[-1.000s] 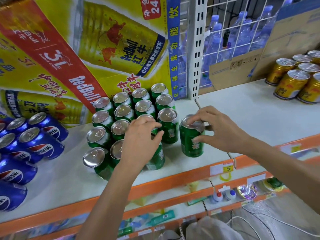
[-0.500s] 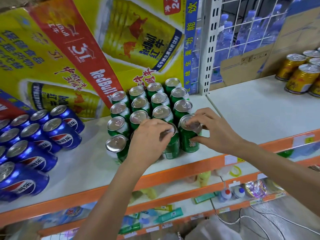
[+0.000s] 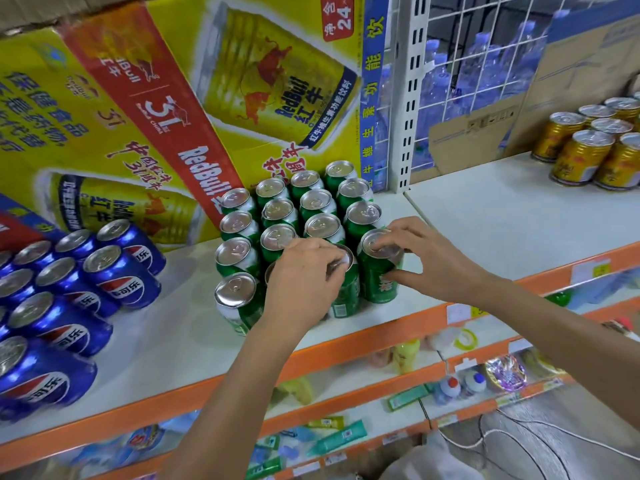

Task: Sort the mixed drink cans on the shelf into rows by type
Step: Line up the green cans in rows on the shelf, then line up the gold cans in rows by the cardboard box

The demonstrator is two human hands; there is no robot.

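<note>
Two hands are on the green block, from what I see through the head camera. The left hand is curled over the top of a front green can, fingers bent round its rim and holding it. The right hand grips the corner green can just beside it, fingertips on the lid and thumb pressed against the side. Both cans stand upright in the front row, touching each other and closing the right end of the block. The other green cans stand packed behind and to the left in tidy rows on the white shelf. Further left, apart from the green ones, blue cans stand in their own group. Well off to the right, gold cans cluster at the back. A Red Bull carton leans behind the green and blue cans, and a wire grid shows water bottles beyond it.
</note>
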